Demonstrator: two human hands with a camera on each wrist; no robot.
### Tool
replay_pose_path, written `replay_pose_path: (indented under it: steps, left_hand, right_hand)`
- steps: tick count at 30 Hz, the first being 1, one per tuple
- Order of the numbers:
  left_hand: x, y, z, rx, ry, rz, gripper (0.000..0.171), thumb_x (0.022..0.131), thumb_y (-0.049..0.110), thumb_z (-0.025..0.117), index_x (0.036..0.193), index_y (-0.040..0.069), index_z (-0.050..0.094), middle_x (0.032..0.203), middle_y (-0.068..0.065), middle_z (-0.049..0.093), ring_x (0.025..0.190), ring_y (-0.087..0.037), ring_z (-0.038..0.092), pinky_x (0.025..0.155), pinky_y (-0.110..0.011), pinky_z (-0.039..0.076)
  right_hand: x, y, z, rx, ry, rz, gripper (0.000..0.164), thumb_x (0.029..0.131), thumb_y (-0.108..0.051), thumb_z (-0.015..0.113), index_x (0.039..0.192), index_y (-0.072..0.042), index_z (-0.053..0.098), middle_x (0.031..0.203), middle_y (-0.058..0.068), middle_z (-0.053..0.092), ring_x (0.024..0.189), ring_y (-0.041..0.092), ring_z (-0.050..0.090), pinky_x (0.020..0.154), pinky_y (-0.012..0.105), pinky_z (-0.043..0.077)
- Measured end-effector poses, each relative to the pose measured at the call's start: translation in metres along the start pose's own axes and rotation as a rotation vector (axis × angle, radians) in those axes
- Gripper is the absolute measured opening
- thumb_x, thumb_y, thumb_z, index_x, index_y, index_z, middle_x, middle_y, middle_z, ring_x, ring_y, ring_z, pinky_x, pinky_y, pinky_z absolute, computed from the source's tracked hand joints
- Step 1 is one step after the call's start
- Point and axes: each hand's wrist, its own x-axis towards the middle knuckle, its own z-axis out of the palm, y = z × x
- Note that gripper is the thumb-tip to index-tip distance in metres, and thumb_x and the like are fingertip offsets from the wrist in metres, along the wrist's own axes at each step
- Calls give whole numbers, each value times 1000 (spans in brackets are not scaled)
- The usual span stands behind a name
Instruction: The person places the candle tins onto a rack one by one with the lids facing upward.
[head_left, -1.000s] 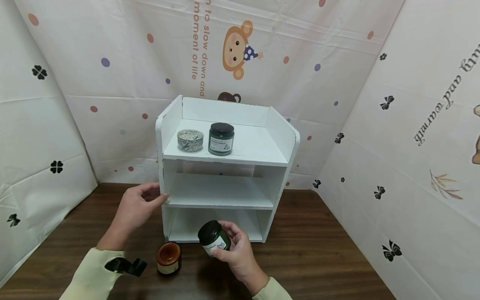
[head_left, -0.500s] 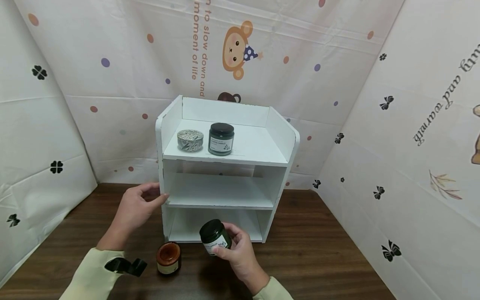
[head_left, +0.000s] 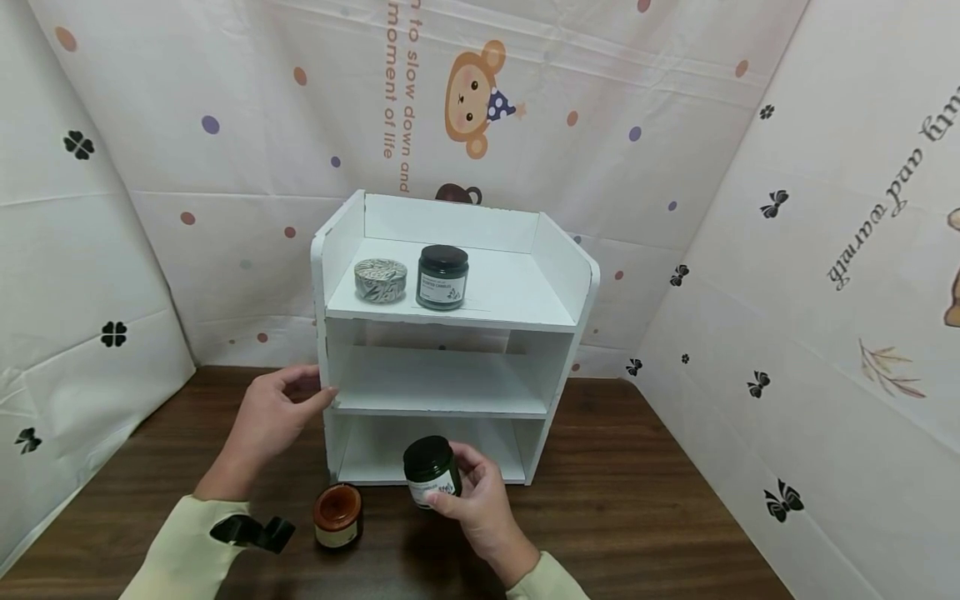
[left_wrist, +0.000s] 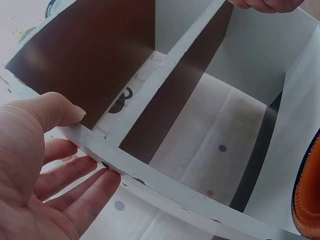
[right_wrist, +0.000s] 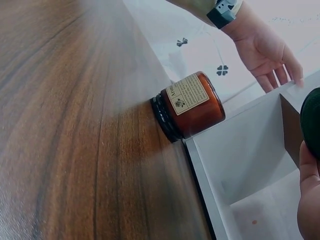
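My right hand (head_left: 480, 504) holds a dark green candle jar (head_left: 432, 472) with a black lid and white label, slightly tilted, in front of the bottom shelf. The right wrist view shows only part of this green jar (right_wrist: 312, 122) at its right edge. At the left side of the white shelf unit (head_left: 442, 412), my left hand (head_left: 281, 412) pinches the side panel, thumb at the front edge and fingers along the outside, as the left wrist view shows. An amber candle jar (head_left: 337, 517) stands upside down on the table, its black lid (right_wrist: 167, 118) underneath.
On the top shelf stand a round patterned tin (head_left: 381, 281) and another dark green candle jar (head_left: 442, 278). The wooden table (head_left: 630, 500) is bounded by printed cloth walls (head_left: 247, 275) at the back and both sides.
The green jar in my right hand has shifted slightly right and turned more upright. My left hand keeps its place on the shelf unit.
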Motion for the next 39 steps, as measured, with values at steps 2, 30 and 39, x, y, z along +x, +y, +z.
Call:
replay_pose_path:
  steps: [2,30,39]
  left_hand:
    - [0,0,0,0,0,1,54,95,41,72,134,5,65,129,-21,69,114,-37,69,91,-49,60]
    - [0,0,0,3,4,-1,52,95,40,73,133,6,66,128,-21,70,113,-35,69,90,-47,60]
    - [0,0,0,5,7,0,51,95,40,73,133,6,67,128,-21,70,112,-35,69,89,-47,60]
  right_hand:
    - [0,0,1,5,-3,-4,55,77,-4,86,125,3,60,115,-2,72,104,11,67,93,23,56]
    - [1,-1,1,45,5,-24,52,77,-3,85,121,-2,58,115,-1,69,106,13,67,95,26,55]
    - [0,-4,-1,19,4,-33,54,77,-5,86,122,2,58,114,-2,72,105,11,67,95,24,55]
